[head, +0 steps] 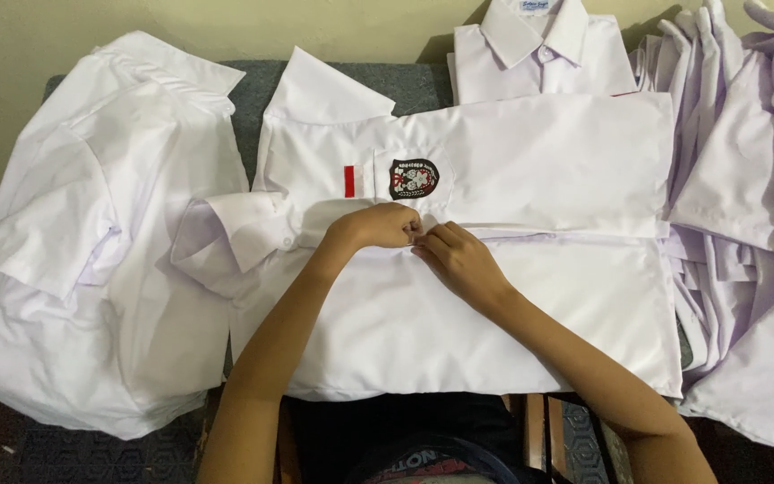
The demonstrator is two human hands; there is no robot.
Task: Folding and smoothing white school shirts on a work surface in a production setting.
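Observation:
A white short-sleeved shirt [530, 161] lies flat and sideways on the grey table [414, 85], collar to the left. It has a dark round badge [413, 178] and a small red and white patch [354, 180] on the chest. My left hand [376, 225] is closed on the shirt's front edge along the centre line. My right hand [459, 260] pinches the same edge just to the right; the fingertips of both hands meet there. What lies between the fingertips is hidden.
A heap of white shirts [91, 233] covers the table's left side. A folded white shirt [539, 54] lies at the back. Several more white shirts [745, 197] are piled at the right. A pale wall runs behind.

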